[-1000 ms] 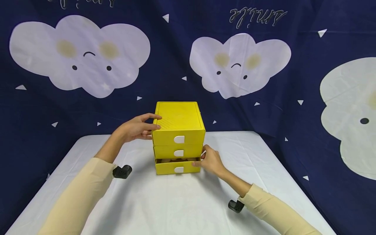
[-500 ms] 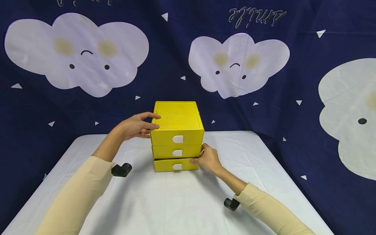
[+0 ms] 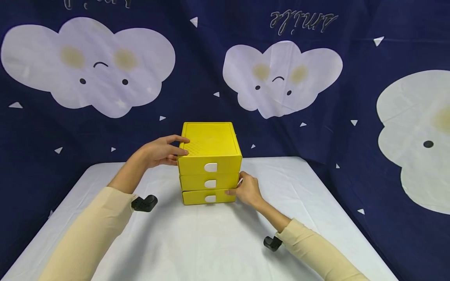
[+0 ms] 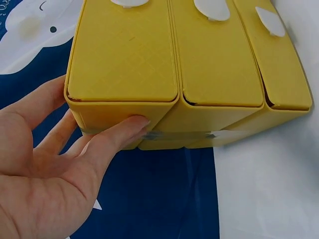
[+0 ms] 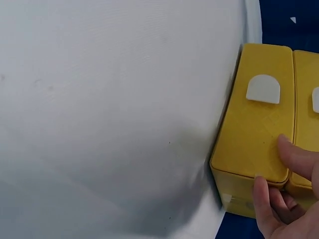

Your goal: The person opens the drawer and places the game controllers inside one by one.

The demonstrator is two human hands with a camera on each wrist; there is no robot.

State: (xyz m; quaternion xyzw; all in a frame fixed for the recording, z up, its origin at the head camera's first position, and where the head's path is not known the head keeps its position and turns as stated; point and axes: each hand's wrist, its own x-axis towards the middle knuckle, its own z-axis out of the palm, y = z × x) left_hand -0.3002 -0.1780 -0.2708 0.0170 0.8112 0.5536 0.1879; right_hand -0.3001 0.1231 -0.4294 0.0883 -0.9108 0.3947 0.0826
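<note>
A yellow three-drawer cabinet (image 3: 211, 138) stands on the white table. Each drawer front carries a white pull tab. My left hand (image 3: 156, 153) rests on its upper left corner; some fingers lie on the top, others against the side. In the left wrist view, one finger of that hand (image 4: 45, 184) presses the side wall. Low on the right side, my right hand (image 3: 249, 190) grips the corner, thumb on the front of the bottom drawer (image 3: 197, 197), other fingers curled at the side. The right wrist view shows this drawer front (image 5: 254, 139) nearly flush. The drawer's contents are hidden.
The white cloth-covered table (image 3: 211, 242) extends in front of the cabinet and to both sides. A dark blue curtain (image 3: 197, 70) with cloud prints hangs behind. A black wrist device (image 3: 145, 203) sits at the left cuff, another (image 3: 272, 243) at the right.
The bottom drawer has slid inward under the right thumb from partly out to nearly flush, covering the pale items visible inside earlier. The left hand has stayed on the cabinet's corner.
</note>
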